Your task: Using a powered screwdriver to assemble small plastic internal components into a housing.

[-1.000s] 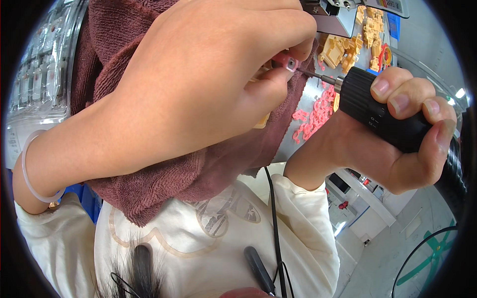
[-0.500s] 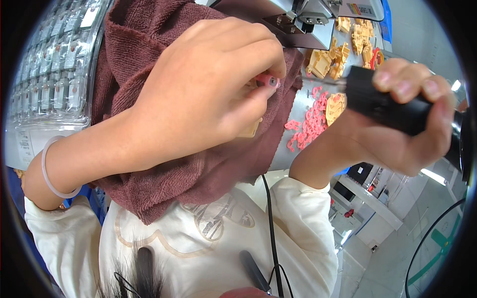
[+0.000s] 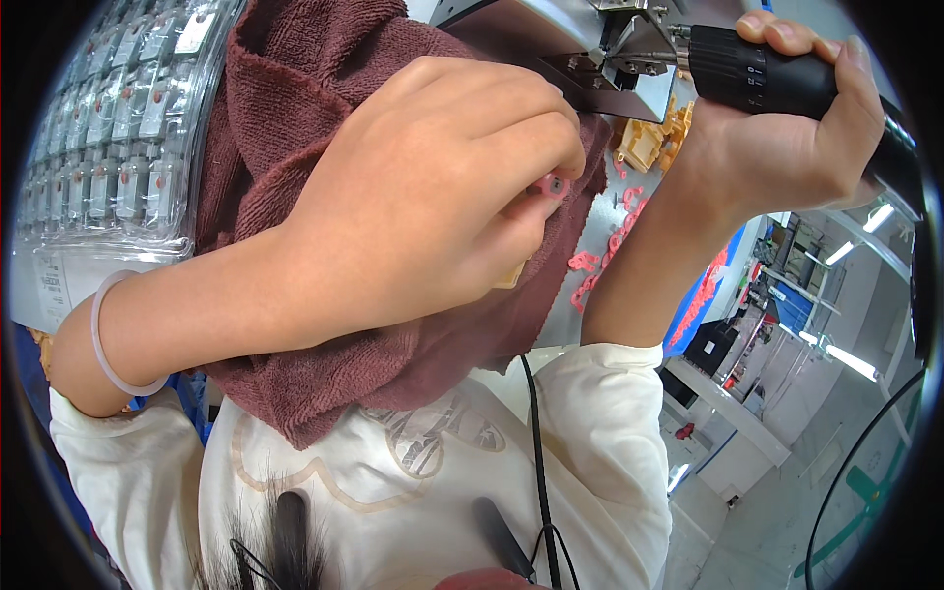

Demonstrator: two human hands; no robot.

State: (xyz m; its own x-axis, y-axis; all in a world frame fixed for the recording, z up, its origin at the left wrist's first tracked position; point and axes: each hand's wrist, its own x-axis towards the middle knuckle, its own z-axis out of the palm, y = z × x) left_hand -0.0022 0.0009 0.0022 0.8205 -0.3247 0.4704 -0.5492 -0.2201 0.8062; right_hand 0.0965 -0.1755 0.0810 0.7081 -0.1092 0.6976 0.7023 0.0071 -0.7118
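My left hand (image 3: 442, 187) is closed over a brown towel (image 3: 285, 118). Between its fingertips shows a small pink plastic part (image 3: 555, 186), and a corner of a yellow plastic piece (image 3: 510, 278) peeks out beneath the palm; the rest is hidden by the hand. Up at the right, my right hand (image 3: 787, 162) grips a black electric screwdriver (image 3: 762, 77) from below, fingers wrapped round its body. Its nose points left and meets the metal mechanism of a boxy device (image 3: 629, 79), which looks like a screw feeder. The bit tip is hard to make out there.
On the left lies a clear plastic tray (image 3: 118, 167) of small grey-white parts. Loose pink parts (image 3: 584, 263) and yellow plastic housings (image 3: 642, 146) lie on the table beyond the towel. A black cable (image 3: 537, 442) runs down over my shirt.
My right hand has raised the screwdriver up and away from beside the left hand to the metal device. The left hand keeps its hold, shifted slightly right and down in view.
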